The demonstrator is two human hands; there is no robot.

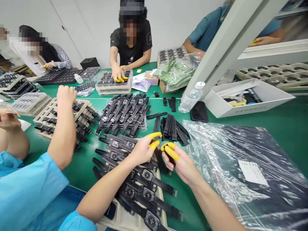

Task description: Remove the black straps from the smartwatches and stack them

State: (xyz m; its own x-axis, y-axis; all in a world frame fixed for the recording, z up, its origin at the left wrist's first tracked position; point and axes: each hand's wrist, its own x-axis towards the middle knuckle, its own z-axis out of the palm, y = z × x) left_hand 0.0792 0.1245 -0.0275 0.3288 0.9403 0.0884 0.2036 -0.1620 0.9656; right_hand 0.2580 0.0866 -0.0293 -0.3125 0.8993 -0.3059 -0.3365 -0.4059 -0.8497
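My left hand (145, 149) and right hand (180, 160) meet over the right edge of a tray (130, 221), yellow cots on the thumb and finger of each. My right thumb and finger pinch a black piece (168, 152). The left thumb and finger bend toward each other around something dark (too small to name, and I can't tell whether they grip it). A black strap (163, 163) hangs or lies just below, between my hands; whether it joins the piece I can't make out.

Watches (148, 195) lie slantwise in rows across the tray, backs up, their bands overhanging its sides. Just beyond my fingers sits a heap of loose bands (171, 126), with a bottle (192, 98) and a phone (199, 111) behind it on the green table (276, 119). To my right a plastic bag (216, 166) is spread flat, a white label (253, 172) on it. Past my tray is another batch (125, 110) of watches. At my left a blue-sleeved co-worker's hand (66, 94) hovers above a cream rack (45, 117); opposite, someone in black (132, 48) touches a stack (113, 90) of trays.
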